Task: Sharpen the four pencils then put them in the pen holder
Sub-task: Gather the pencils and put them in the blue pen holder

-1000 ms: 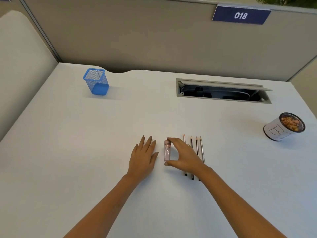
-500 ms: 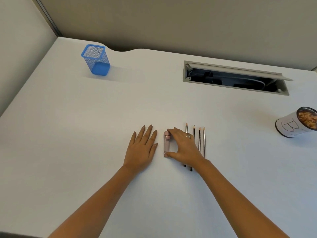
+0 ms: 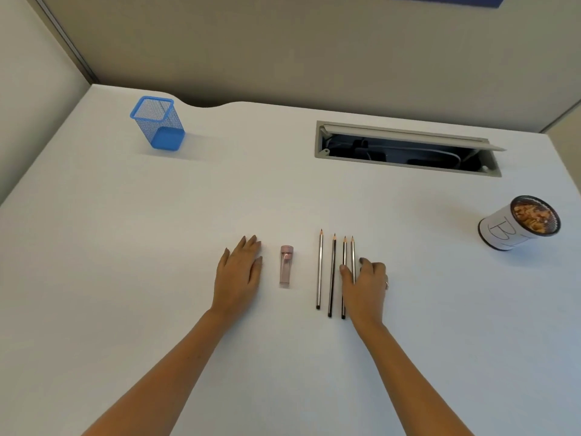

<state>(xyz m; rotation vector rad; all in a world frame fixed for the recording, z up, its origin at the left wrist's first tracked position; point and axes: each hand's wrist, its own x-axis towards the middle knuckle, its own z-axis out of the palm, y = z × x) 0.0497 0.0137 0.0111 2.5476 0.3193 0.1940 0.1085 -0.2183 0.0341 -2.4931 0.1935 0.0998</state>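
Observation:
Four pencils lie side by side on the white desk (image 3: 125, 278), tips pointing away: the left two (image 3: 319, 269) (image 3: 332, 275) lie free. My right hand (image 3: 366, 284) sits over the right two (image 3: 345, 250); its thumb and curled fingers close around the rightmost pencil (image 3: 352, 250), which lies on the desk. A small pink sharpener (image 3: 286, 267) lies alone between my hands. My left hand (image 3: 239, 272) rests flat on the desk just left of it, fingers straight. The blue mesh pen holder (image 3: 158, 124) stands at the far left, with nothing in it.
A white cup marked "B" (image 3: 503, 234), holding brown shavings, stands at the right edge. An open cable slot (image 3: 405, 149) is cut into the desk at the back. Grey partition walls (image 3: 283, 42) close off the back and left.
My right hand let go of the sharpener and moved right, onto the rightmost pencils. The sharpener stays on the desk. My left hand has not moved. The view tilted.

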